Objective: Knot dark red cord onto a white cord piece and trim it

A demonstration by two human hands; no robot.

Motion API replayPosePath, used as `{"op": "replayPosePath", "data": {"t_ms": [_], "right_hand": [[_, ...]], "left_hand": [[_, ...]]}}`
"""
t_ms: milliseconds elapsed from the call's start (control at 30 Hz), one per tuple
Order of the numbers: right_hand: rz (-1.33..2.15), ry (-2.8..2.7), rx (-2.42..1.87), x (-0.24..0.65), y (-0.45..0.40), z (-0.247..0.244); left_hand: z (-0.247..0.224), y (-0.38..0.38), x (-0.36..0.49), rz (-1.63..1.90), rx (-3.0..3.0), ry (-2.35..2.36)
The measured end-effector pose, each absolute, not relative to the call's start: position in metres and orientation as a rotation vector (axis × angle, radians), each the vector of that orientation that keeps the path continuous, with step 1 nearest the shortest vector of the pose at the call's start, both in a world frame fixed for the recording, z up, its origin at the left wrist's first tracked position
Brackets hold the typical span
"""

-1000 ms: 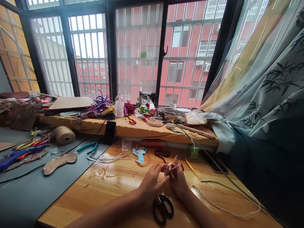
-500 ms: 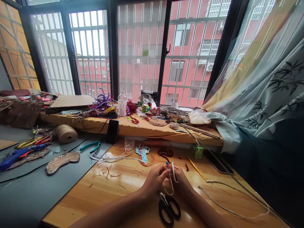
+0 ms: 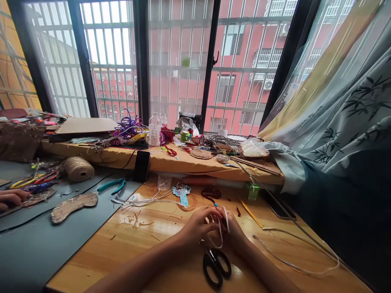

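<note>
Nearest on the glossy pale-wood bench [image 3: 122,252] lie black-handled metal scissors [image 3: 217,265], just below the hands. Above them, a thin, pliable white cord [image 3: 227,221] hangs in a slack loop between the person's left hand [image 3: 198,228] and right hand [image 3: 233,232]. The right hand's grip looks clamped on the cord, which crosses its fingers; the left fingertips meet it at the top, but whether they pinch the cord I cannot tell. The step in hand seems to be fine working of this loop; the next move, I judge, calls for light, precise fingertips and a loop clear of the scissors. Beyond the hands lie a dark red coiled cord [image 3: 210,193], a slim orange-yellow pointed tool [image 3: 251,213] and a flat light-blue patterned piece [image 3: 183,198]; farther left are teal-handled pliers [image 3: 113,185] and a thick tan twine spool [image 3: 80,169]. Against half a second earlier, the loop hangs much the same, the left fingers look more spread, and another person's hand [image 3: 12,198] has come in at the far left edge, beside a blue tool [image 3: 39,186].
</note>
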State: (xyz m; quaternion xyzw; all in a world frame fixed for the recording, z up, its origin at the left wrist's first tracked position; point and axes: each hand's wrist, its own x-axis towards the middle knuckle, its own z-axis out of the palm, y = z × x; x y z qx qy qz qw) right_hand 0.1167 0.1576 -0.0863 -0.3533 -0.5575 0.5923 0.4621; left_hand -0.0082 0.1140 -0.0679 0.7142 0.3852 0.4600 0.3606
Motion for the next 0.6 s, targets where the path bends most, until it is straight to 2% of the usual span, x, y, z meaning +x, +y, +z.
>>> {"op": "replayPosePath", "data": {"t_ms": [233, 600], "right_hand": [[1.509, -1.352, -0.882, 0.116, 0.155, -0.089], [1.658, -1.035, -0.757, 0.117, 0.163, -0.091]], "left_hand": [[-0.076, 0.126, -0.015, 1.238, 1.614, 0.905], [-0.081, 0.129, -0.012, 1.285, 1.144, 0.717]]}}
